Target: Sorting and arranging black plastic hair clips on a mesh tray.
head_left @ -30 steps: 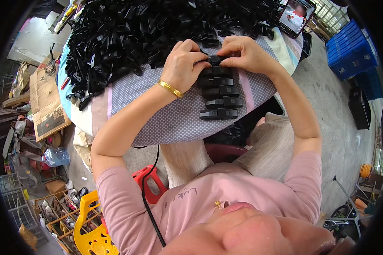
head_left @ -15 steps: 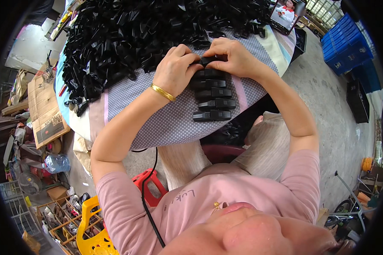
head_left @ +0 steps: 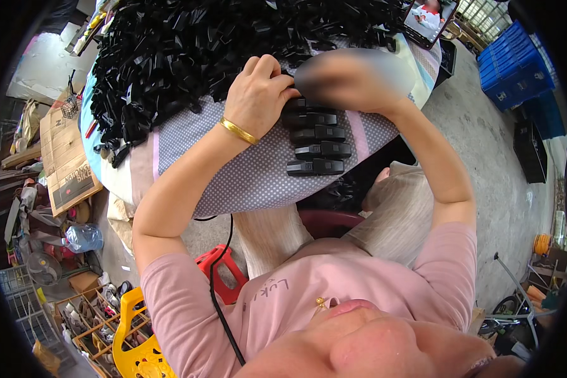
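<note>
Several black plastic pieces, alike in their blocky, clip-like shape, lie in a column on the dotted grey cloth. At the column's far end is my left hand, thumb and fingers pinched together on a dark plastic piece that shows only partly. My right hand is just right of it, smeared by blur, so its fingers and anything in them cannot be made out. Beyond both hands a large heap of loose black plastic parts covers the far side of the round table.
A phone with a lit screen stands at the table's far right. Blue crates and a black crate are on the floor to the right. A flattened cardboard box leans at the left. A black cord runs down past my left arm.
My right hand has shifted slightly right and become blurred. My left hand stays at the column's far end in much the same pinch. The column lies as before.
</note>
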Available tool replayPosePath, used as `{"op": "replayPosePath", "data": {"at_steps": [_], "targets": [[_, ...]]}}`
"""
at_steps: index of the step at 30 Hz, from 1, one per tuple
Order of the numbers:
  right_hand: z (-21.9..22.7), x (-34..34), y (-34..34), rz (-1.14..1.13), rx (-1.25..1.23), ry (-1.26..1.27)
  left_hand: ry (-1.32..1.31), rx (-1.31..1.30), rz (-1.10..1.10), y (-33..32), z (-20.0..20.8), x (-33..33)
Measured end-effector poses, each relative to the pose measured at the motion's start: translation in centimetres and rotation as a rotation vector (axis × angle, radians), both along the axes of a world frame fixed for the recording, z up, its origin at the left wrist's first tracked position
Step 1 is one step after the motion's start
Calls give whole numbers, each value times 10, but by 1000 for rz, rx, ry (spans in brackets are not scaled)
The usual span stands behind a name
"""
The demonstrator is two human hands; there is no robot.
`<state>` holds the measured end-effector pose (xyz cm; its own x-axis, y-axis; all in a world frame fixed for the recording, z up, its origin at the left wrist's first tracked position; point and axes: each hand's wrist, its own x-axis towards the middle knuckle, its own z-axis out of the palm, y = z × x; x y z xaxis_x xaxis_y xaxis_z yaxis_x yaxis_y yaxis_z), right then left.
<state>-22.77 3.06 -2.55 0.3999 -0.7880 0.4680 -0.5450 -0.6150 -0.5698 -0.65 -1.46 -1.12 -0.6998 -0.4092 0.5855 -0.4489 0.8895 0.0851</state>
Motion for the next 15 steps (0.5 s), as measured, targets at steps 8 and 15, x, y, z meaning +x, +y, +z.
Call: {"op": "replayPosePath", "data": {"at_steps": [8, 15], "targets": [[-4, -4, 6, -33, 18, -42, 7, 17, 8, 1, -3, 2], [-3, -4, 5, -38, 15, -39, 65, -16, -79, 5, 0, 0]]}}
